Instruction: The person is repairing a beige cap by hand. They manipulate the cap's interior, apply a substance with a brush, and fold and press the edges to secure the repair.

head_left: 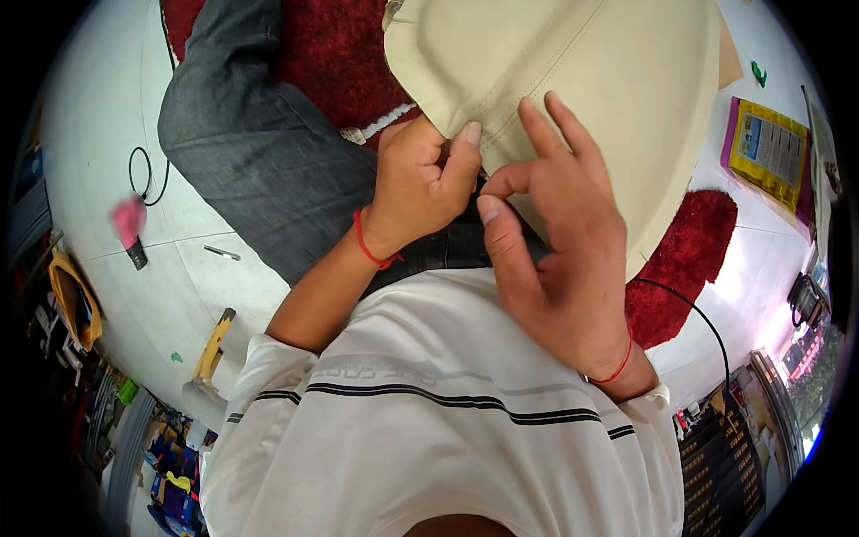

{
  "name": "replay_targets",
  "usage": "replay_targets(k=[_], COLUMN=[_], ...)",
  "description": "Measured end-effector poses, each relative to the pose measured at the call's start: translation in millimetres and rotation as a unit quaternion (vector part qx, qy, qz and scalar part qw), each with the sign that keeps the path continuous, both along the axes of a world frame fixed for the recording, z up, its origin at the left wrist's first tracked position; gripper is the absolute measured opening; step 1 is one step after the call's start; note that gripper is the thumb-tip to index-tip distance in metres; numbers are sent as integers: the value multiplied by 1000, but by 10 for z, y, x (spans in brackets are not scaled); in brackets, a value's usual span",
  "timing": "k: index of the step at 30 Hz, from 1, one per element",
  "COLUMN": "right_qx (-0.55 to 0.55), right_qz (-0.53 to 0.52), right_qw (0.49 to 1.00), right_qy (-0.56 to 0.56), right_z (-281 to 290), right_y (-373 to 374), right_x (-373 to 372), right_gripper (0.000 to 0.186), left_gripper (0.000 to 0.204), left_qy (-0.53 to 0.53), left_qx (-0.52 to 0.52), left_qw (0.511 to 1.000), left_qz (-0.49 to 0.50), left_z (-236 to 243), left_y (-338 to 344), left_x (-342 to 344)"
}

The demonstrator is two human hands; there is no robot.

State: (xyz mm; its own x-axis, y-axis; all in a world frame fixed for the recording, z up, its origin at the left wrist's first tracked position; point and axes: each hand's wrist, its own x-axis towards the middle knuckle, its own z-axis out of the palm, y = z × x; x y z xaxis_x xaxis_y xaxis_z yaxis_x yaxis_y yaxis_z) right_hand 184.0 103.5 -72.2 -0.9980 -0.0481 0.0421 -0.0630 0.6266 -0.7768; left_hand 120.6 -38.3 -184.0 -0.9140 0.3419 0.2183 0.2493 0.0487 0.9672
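Note:
A cream upholstery cover [617,98] with a double stitched seam lies across my lap and stretches away in front of me. My left hand [425,183] is closed on its near left edge, thumb on top by the end of the seam. Just to the right, my right hand [568,233] is raised over the cover's near edge. Its thumb and index fingertip come together in a pinch, while the other visible fingers stretch out over the cream surface. Whatever the pinch holds, if anything, is too small to make out.
Dark red carpet [684,268] lies under the cover on a pale tiled floor [116,277]. On the left are a yellow-handled hammer [213,347], a slim metal pen-like tool [222,253] and a blurred pink object [129,220]. A yellow package [768,152] and a black cable [693,306] lie right.

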Motion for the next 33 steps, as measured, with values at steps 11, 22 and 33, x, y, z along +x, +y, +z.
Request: replay_targets(k=[11,22,33], right_qx=[-90,-174,109], right_qz=[17,130,127], right_qw=[994,975,985], right_qy=[-58,-51,-46], right_z=[-2,84,381], right_y=[-48,-327,573], right_x=[90,217,-322], right_gripper=[9,8,7], left_gripper=[11,19,22], left_qy=[-28,-196,-198], left_qx=[-14,22,72], left_qw=[1000,980,977], left_qz=[0,-41,-34], left_z=[-28,9,-47], left_y=[-27,-36,-73], left_x=[-21,1,-59])
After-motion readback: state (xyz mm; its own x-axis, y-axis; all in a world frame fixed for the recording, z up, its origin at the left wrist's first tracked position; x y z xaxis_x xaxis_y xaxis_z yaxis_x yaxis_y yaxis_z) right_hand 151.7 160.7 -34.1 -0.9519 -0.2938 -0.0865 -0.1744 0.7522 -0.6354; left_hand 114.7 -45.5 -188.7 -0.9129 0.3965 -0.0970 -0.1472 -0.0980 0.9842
